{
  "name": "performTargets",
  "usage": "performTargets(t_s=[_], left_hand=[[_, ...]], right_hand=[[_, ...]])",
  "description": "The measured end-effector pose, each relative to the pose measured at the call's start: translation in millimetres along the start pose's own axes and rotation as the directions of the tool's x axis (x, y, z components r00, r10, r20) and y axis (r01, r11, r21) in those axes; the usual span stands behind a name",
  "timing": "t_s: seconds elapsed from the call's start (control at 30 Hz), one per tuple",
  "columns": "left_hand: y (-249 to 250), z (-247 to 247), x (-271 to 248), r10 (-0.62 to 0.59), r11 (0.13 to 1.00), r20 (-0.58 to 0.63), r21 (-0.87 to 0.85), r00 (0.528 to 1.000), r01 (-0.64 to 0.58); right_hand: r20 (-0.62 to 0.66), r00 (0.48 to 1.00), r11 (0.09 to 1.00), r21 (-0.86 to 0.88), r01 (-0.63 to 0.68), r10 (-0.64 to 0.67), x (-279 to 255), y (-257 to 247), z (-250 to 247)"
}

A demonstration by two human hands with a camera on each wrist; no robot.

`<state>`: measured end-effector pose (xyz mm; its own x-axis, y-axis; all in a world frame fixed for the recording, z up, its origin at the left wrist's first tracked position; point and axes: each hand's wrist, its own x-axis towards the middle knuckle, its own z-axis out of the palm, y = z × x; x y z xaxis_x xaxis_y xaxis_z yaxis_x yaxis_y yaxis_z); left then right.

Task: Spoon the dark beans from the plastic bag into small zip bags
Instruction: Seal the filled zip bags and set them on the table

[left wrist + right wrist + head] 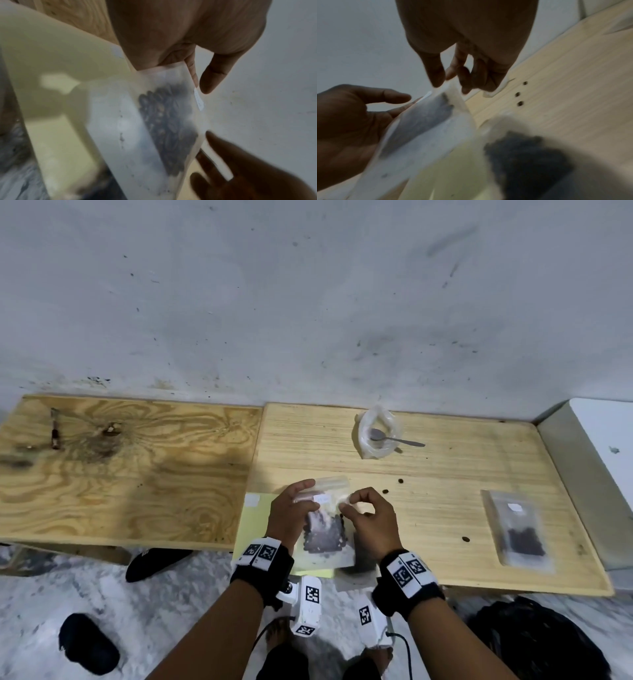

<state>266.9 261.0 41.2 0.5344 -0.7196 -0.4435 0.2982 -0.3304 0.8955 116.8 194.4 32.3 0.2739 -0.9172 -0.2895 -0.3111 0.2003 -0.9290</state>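
I hold a small clear zip bag (324, 537) partly filled with dark beans upright over the table's front edge. My left hand (305, 491) pinches its top strip on the left, and my right hand (346, 503) pinches the top right corner between thumb and forefinger. The left wrist view shows the zip bag (154, 121) under my left hand (193, 75). In the right wrist view my right hand (448, 79) grips the zip bag (423, 128) at its upper edge. The plastic bag (373, 451) lies at the back with a metal spoon (397, 438) resting in its mouth.
A second zip bag with beans (517, 530) lies at the right. Several loose beans (400, 481) are scattered on the light wooden table (445, 474). A pale yellow sheet (255, 529) lies under my hands. A plywood board (120, 474) adjoins on the left, and the wall is behind.
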Motion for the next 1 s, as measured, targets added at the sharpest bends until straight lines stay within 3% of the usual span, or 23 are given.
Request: performTargets(t_s=[0.17,0.37,0.5,0.73,0.87,1.0], left_hand=[[12,43,1,-0.009,1.0,0.051,0.012,0.999,0.009],[-3,121,-11,0.014,0.988,0.153,0.151,0.988,-0.038],[-32,182,-19,-0.051,0.972,0.227,0.235,0.973,-0.004],[-69,312,-30,-0.153,0.951,0.347,0.307,0.925,0.042],[-83,361,-29,-0.208,0.929,0.36,0.363,0.909,0.069],[-89,377,-24,-0.232,0.915,0.352,0.395,0.907,0.081]], right_hand=[[0.125,0.987,0.995,-0.018,-0.098,0.1,-2,14,-49],[-0.094,0.982,0.983,0.102,-0.151,0.161,11,30,-132],[-0.199,0.962,0.982,0.05,-0.181,0.187,18,54,-195],[-0.458,0.862,0.949,-0.107,-0.297,0.218,24,92,-303],[-0.493,0.849,0.92,-0.215,-0.329,0.188,34,113,-338],[-0.449,0.877,0.897,-0.297,-0.326,0.17,44,129,-347]])
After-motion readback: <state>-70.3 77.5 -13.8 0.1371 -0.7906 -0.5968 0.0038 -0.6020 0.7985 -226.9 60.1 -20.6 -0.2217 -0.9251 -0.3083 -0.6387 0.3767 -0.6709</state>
